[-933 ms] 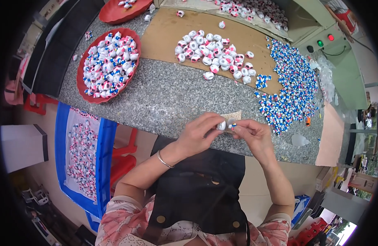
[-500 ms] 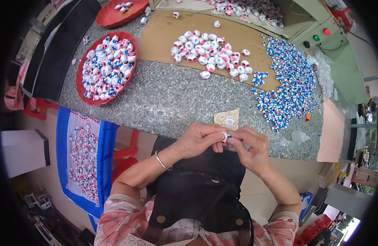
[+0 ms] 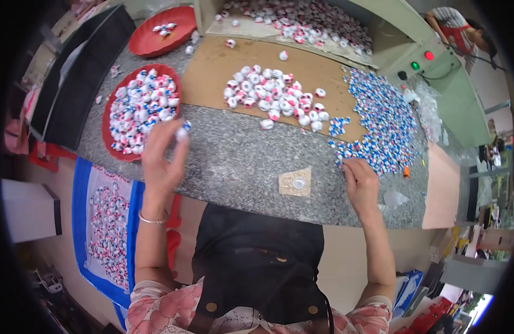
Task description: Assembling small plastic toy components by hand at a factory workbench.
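Observation:
Beside the round red tray (image 3: pixel 105 125) at the left, my left hand (image 3: pixel 163 158) pinches a small white figure with a blue part (image 3: pixel 183 131) between thumb and fingers. The tray is heaped with similar white, blue and pink figures (image 3: pixel 142 108). My right hand (image 3: pixel 361 183) reaches to the near left edge of a wide pile of tiny blue-and-white pieces (image 3: pixel 382 125); its thumb and fingertips close together on a piece there, partly hidden. Between the hands, near the table's front edge, lies a beige patch (image 3: pixel 290 186) with a small clear round disc (image 3: pixel 298 183) on it.
White-and-pink round heads (image 3: pixel 273 92) lie across a brown board (image 3: pixel 204 83); more fill the green machine's opening (image 3: pixel 318 22). A second red tray (image 3: pixel 145 44) stands at the far left. A blue crate (image 3: pixel 84 222) of figures stands below the table, left.
My hands have parted from in front of the beige patch. The left has carried the figure over to the red tray; the right has gone to the pile of tiny pieces. The view has shifted slightly.

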{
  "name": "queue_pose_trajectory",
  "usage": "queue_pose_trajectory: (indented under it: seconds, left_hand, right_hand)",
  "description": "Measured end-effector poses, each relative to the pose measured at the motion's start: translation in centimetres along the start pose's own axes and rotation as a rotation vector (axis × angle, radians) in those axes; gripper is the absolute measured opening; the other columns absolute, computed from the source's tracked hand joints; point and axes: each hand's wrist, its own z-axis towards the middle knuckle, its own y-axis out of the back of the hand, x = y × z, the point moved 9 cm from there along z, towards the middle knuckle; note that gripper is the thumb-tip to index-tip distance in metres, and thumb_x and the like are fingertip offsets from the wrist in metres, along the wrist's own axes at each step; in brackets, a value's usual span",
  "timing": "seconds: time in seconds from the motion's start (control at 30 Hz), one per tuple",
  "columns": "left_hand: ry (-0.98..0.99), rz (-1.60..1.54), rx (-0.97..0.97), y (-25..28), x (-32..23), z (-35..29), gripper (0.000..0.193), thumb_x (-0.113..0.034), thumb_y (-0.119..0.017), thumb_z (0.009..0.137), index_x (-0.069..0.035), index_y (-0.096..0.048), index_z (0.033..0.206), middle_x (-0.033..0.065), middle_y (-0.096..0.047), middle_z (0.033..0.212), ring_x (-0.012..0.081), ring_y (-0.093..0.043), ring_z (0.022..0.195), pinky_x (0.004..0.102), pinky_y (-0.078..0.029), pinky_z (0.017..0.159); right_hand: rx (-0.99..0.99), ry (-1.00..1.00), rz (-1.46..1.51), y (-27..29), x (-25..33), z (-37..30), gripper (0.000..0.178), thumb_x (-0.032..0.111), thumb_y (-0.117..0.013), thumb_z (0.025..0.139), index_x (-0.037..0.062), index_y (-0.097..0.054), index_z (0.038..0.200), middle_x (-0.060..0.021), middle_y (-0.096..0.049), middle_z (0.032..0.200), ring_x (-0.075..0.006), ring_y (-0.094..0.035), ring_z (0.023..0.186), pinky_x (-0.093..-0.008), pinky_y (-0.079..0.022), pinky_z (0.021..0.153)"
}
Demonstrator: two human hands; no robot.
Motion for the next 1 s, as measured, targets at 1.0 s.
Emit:
queue_pose_trajectory:
  seconds: [1.0]
  left_hand:
    - [0.591,-1.326,0.624,-15.4,-1.7,-7.8,0.042,0.002,-0.066,0.089,-0.003,-0.057,0.13,0.0005,-0.061,0.107,0.007,-0.059,0.095,0.0237,-0.051,0.08]
  right_hand:
    - [0.28,0.078,-0.095,-1.5,2.0,-3.5,0.018,-0.005,-0.066,0.079,0.0008,-0.069,0.096,-0.0186,-0.064,0.087,-0.0374,-0.064,0.075,-0.0416,-0.052,0.067]
